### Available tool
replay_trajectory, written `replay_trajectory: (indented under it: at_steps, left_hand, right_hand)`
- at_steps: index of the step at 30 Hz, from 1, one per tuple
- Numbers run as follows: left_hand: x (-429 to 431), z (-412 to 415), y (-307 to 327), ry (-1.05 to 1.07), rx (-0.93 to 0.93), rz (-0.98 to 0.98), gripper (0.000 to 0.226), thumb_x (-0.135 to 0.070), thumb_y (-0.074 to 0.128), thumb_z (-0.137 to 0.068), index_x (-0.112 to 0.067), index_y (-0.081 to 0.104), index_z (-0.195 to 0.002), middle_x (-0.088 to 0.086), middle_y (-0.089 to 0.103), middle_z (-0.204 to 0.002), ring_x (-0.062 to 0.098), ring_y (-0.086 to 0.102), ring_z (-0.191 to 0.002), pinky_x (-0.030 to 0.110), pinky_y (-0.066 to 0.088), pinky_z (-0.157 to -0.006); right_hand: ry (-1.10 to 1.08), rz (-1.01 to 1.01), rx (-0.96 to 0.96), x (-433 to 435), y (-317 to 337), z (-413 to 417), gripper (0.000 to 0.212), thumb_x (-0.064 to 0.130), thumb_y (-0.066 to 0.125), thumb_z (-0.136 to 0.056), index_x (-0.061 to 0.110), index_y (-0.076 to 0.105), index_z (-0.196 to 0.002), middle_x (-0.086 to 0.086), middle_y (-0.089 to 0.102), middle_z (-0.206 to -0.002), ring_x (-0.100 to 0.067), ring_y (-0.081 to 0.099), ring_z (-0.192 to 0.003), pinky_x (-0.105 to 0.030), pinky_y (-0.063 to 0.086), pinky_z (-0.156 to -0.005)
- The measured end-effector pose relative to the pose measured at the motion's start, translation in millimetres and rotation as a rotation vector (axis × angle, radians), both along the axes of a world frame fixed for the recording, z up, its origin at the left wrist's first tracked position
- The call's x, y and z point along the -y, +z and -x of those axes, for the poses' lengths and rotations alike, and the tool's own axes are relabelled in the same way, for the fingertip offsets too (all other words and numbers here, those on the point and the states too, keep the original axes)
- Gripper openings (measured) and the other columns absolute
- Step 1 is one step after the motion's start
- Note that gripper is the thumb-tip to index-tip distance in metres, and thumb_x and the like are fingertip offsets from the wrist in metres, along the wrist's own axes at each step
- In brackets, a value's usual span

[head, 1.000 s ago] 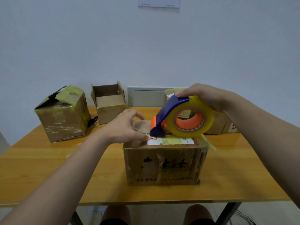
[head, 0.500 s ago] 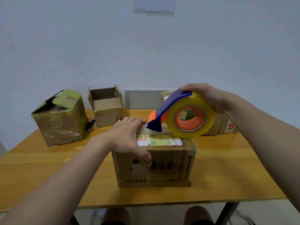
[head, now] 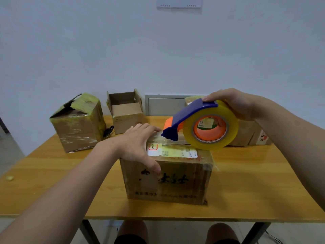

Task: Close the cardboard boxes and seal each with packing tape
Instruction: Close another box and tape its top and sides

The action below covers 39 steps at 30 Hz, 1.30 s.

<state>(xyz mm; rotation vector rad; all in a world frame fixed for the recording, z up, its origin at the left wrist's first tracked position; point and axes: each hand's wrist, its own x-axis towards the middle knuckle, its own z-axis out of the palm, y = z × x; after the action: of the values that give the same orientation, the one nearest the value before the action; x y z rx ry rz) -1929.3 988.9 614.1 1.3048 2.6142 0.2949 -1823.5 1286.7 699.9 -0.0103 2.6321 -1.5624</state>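
Observation:
A closed cardboard box with a white shipping label and black printed characters stands at the table's front middle. My left hand lies spread on its top left corner, fingers straight on the lid and thumb down the front face. My right hand grips a tape dispenser, blue and orange with a yellowish clear roll, from above. Its blue nose sits on the box top just right of my left fingertips. A clear strip of tape runs from the nose toward my left fingers.
A tape-wrapped box with a torn top stands at the back left, with black scissors beside it. An open small box sits behind centre. More cardboard boxes stand at the back right behind the dispenser. A wooden table carries everything.
My left hand went from hovering at the box's left edge to lying flat on its top. The dispenser's nose stayed on the box top, shifting slightly right relative to the label.

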Motion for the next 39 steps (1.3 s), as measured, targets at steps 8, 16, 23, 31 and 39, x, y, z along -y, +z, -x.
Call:
replay_trajectory:
  at_steps: [8, 16, 23, 31, 39]
  left_hand:
    - [-1, 0, 2, 0.005, 0.001, 0.03, 0.127, -0.08, 0.075, -0.051, -0.039, 0.018, -0.157, -0.015, 0.031, -0.144, 0.01, 0.029, -0.131, 0.037, 0.03, -0.116]
    - [-13, 2, 12, 0.052, -0.046, 0.213, 0.139, -0.092, 0.071, -0.042, -0.043, 0.013, -0.158, -0.013, 0.027, -0.159, 0.021, 0.025, -0.148, 0.06, 0.015, -0.125]
    - [-59, -26, -1, -0.012, 0.019, -0.121, 0.116, -0.093, 0.074, -0.046, -0.041, 0.038, -0.143, -0.018, 0.056, -0.139, 0.013, 0.05, -0.131, 0.058, 0.026, -0.123]
    - [-54, -23, -8, -0.044, -0.06, -0.153, 0.108, -0.089, 0.074, -0.056, -0.041, 0.038, -0.145, -0.022, 0.051, -0.129, 0.008, 0.046, -0.119, 0.041, 0.039, -0.11]
    - [-55, -19, -2, -0.023, -0.033, -0.011, 0.124, -0.095, 0.066, -0.05, -0.038, 0.029, -0.154, -0.018, 0.042, -0.144, 0.007, 0.037, -0.124, 0.041, 0.034, -0.116]
  right_hand:
    - [-0.058, 0.032, 0.028, -17, 6, -4, 0.055, 0.049, 0.064, -0.078, 0.01, 0.069, -0.117, -0.015, 0.076, -0.105, -0.029, 0.072, -0.088, -0.044, 0.056, -0.083]
    - [-0.138, 0.067, -0.065, -12, -13, -12, 0.051, 0.05, 0.066, -0.075, 0.016, 0.069, -0.112, -0.011, 0.077, -0.1, -0.024, 0.073, -0.082, -0.034, 0.059, -0.065]
    - [-0.129, 0.031, -0.06, -5, -7, -17, 0.031, 0.042, 0.061, -0.091, 0.017, 0.068, -0.108, -0.01, 0.077, -0.099, -0.023, 0.073, -0.081, -0.034, 0.058, -0.068]
    - [-0.133, 0.045, 0.01, -20, 1, -25, 0.054, 0.05, 0.066, -0.076, 0.013, 0.068, -0.115, -0.016, 0.075, -0.107, -0.029, 0.072, -0.088, -0.041, 0.057, -0.08]
    - [-0.207, 0.06, 0.014, -40, -14, -49, 0.058, 0.053, 0.074, -0.069, 0.013, 0.07, -0.111, -0.013, 0.077, -0.099, -0.028, 0.073, -0.084, -0.046, 0.056, -0.086]
